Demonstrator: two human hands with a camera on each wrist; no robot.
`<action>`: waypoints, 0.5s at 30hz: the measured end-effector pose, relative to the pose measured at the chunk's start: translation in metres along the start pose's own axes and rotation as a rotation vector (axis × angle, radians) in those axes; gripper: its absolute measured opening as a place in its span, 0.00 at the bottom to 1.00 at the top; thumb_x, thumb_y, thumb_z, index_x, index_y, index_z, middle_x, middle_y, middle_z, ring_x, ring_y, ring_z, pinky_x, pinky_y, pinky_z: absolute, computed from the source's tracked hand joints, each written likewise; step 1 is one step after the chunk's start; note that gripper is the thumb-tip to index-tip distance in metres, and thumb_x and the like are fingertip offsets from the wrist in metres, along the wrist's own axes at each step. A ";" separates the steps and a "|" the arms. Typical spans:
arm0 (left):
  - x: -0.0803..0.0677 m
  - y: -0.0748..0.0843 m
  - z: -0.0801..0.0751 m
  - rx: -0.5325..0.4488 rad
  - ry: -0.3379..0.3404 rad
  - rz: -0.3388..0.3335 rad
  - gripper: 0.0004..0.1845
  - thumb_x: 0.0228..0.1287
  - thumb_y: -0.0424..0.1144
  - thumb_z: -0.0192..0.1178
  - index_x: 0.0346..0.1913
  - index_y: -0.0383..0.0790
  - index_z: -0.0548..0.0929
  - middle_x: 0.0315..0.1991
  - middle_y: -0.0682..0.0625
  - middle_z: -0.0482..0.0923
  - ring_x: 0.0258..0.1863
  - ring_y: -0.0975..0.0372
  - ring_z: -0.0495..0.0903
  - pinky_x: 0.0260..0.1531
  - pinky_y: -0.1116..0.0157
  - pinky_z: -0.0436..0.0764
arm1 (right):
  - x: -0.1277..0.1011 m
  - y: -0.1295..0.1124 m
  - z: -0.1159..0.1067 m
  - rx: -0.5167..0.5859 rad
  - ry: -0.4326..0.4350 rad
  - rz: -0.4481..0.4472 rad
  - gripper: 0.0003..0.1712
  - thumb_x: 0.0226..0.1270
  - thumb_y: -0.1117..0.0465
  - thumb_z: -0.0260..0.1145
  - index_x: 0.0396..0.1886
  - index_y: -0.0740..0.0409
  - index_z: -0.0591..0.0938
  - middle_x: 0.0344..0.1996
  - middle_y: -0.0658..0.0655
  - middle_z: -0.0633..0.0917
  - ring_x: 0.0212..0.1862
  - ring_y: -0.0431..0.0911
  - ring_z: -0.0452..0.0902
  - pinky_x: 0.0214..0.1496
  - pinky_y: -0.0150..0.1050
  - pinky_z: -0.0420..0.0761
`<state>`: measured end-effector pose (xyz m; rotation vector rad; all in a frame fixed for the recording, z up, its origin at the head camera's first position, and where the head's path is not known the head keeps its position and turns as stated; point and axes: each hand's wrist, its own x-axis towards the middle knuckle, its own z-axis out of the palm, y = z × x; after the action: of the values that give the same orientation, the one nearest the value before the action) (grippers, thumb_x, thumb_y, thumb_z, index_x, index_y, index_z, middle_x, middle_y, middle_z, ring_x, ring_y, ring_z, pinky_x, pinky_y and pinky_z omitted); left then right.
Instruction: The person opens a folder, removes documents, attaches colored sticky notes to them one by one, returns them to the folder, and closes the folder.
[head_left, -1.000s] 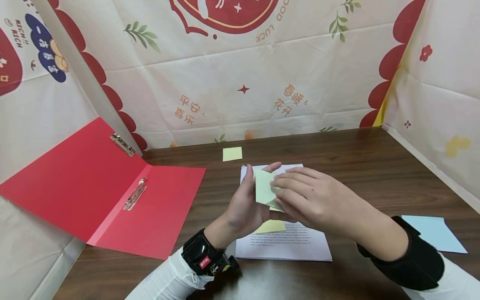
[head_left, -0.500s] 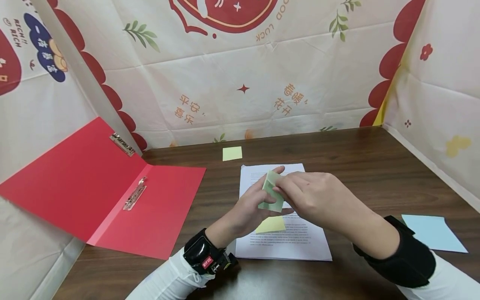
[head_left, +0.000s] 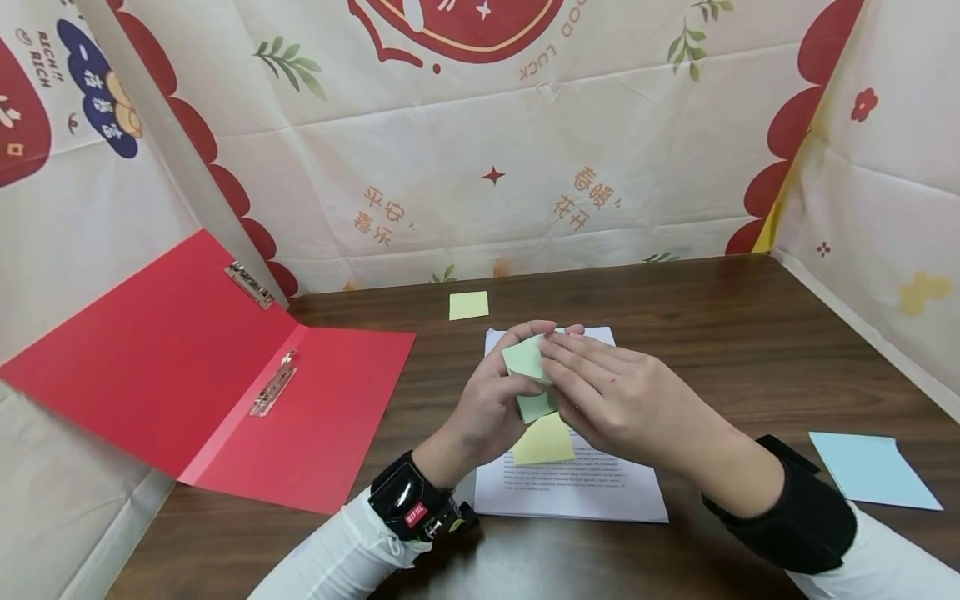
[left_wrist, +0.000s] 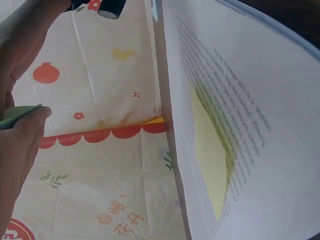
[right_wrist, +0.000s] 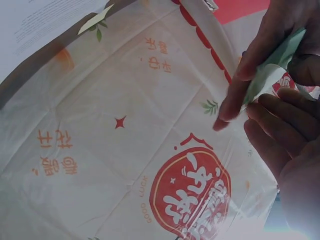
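Observation:
In the head view my left hand (head_left: 487, 400) grips a pad of pale green sticky notes (head_left: 536, 407), its thumb across the front. The top sheet (head_left: 522, 358) bends up from the pad. Over the pad's right side lies my right hand (head_left: 622, 392), fingers extended and touching the raised sheet; its thumb is hidden. The right wrist view shows its fingertips at the curved edge of the green paper (right_wrist: 270, 80). Below both hands is a stack of printed white paper (head_left: 585, 492), with a yellow sticky note (head_left: 545, 440) on its top page.
A red folder (head_left: 352, 400) with metal clips lies spread out at the left, its cover leaning on the cloth wall. Behind the paper stack is a yellow-green note (head_left: 468, 305). Light blue paper (head_left: 873, 471) lies at the right, near the right forearm. Printed cloth (head_left: 450, 125) encloses the table.
My right fingers pinched at the pad half a second ago and now lie extended across it. The top sheet now stands bent away from the pad. The head view has shifted slightly.

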<state>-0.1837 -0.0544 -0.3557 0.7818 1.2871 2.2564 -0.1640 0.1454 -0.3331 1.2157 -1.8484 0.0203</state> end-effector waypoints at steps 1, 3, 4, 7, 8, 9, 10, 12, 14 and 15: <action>0.000 0.000 0.000 0.000 -0.002 0.000 0.32 0.65 0.18 0.37 0.66 0.51 0.68 0.84 0.32 0.55 0.68 0.66 0.77 0.59 0.71 0.82 | -0.001 0.001 0.001 0.010 0.006 0.002 0.25 0.86 0.55 0.49 0.54 0.69 0.87 0.53 0.65 0.92 0.54 0.56 0.92 0.53 0.51 0.90; 0.001 0.001 -0.002 -0.001 0.009 -0.001 0.31 0.68 0.18 0.38 0.67 0.50 0.68 0.82 0.33 0.60 0.67 0.67 0.78 0.59 0.71 0.83 | -0.002 0.002 0.002 0.036 0.004 0.006 0.26 0.86 0.54 0.50 0.54 0.69 0.87 0.54 0.65 0.91 0.56 0.57 0.91 0.55 0.53 0.89; 0.001 0.001 -0.002 0.000 0.020 -0.002 0.30 0.70 0.19 0.39 0.68 0.48 0.68 0.81 0.35 0.63 0.65 0.67 0.79 0.58 0.71 0.84 | -0.002 0.002 0.003 0.045 -0.001 0.006 0.26 0.86 0.54 0.50 0.55 0.69 0.87 0.55 0.65 0.91 0.57 0.58 0.91 0.57 0.54 0.88; 0.003 0.000 -0.004 0.008 0.054 -0.015 0.26 0.77 0.23 0.40 0.73 0.41 0.67 0.71 0.45 0.75 0.60 0.68 0.82 0.56 0.70 0.85 | -0.004 0.003 0.005 0.060 -0.005 0.001 0.25 0.87 0.55 0.49 0.57 0.69 0.86 0.56 0.66 0.90 0.58 0.58 0.90 0.58 0.55 0.88; 0.003 0.000 -0.004 0.011 0.067 -0.026 0.26 0.78 0.24 0.41 0.74 0.39 0.66 0.67 0.49 0.77 0.58 0.68 0.83 0.54 0.71 0.85 | -0.005 0.003 0.005 0.053 -0.005 -0.005 0.25 0.88 0.57 0.48 0.57 0.70 0.86 0.56 0.66 0.90 0.58 0.58 0.90 0.58 0.54 0.88; 0.003 -0.001 -0.004 0.016 0.075 -0.037 0.26 0.80 0.26 0.41 0.76 0.38 0.65 0.64 0.53 0.78 0.57 0.69 0.83 0.53 0.71 0.85 | -0.005 0.003 0.005 0.041 -0.002 -0.012 0.24 0.88 0.59 0.47 0.57 0.70 0.86 0.56 0.66 0.91 0.57 0.57 0.90 0.58 0.54 0.88; 0.004 -0.001 -0.004 0.021 0.079 -0.049 0.26 0.81 0.27 0.41 0.77 0.37 0.63 0.62 0.55 0.79 0.56 0.69 0.84 0.53 0.71 0.85 | -0.005 0.003 0.005 0.031 0.001 -0.018 0.24 0.89 0.61 0.46 0.58 0.70 0.86 0.55 0.66 0.91 0.56 0.57 0.91 0.57 0.53 0.89; 0.005 -0.003 -0.005 0.028 0.083 -0.071 0.26 0.82 0.29 0.40 0.79 0.37 0.62 0.59 0.57 0.80 0.54 0.70 0.84 0.53 0.71 0.85 | -0.005 0.004 0.003 0.009 -0.001 -0.028 0.23 0.89 0.63 0.45 0.58 0.71 0.85 0.54 0.66 0.91 0.55 0.56 0.92 0.55 0.52 0.89; 0.006 -0.003 -0.004 0.029 0.085 -0.090 0.26 0.82 0.29 0.40 0.79 0.37 0.63 0.58 0.57 0.81 0.53 0.70 0.85 0.52 0.71 0.85 | -0.004 0.004 0.000 -0.019 -0.010 -0.038 0.23 0.89 0.66 0.44 0.57 0.71 0.85 0.53 0.65 0.92 0.53 0.55 0.92 0.54 0.51 0.89; 0.006 -0.003 -0.004 0.032 0.085 -0.096 0.26 0.82 0.29 0.40 0.79 0.38 0.63 0.57 0.57 0.81 0.53 0.70 0.85 0.52 0.70 0.85 | -0.003 0.005 -0.002 -0.032 -0.015 -0.040 0.22 0.89 0.66 0.44 0.57 0.70 0.85 0.52 0.65 0.92 0.53 0.54 0.92 0.54 0.50 0.90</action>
<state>-0.1908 -0.0520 -0.3588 0.6266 1.3724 2.2190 -0.1660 0.1510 -0.3326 1.2333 -1.8304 -0.0401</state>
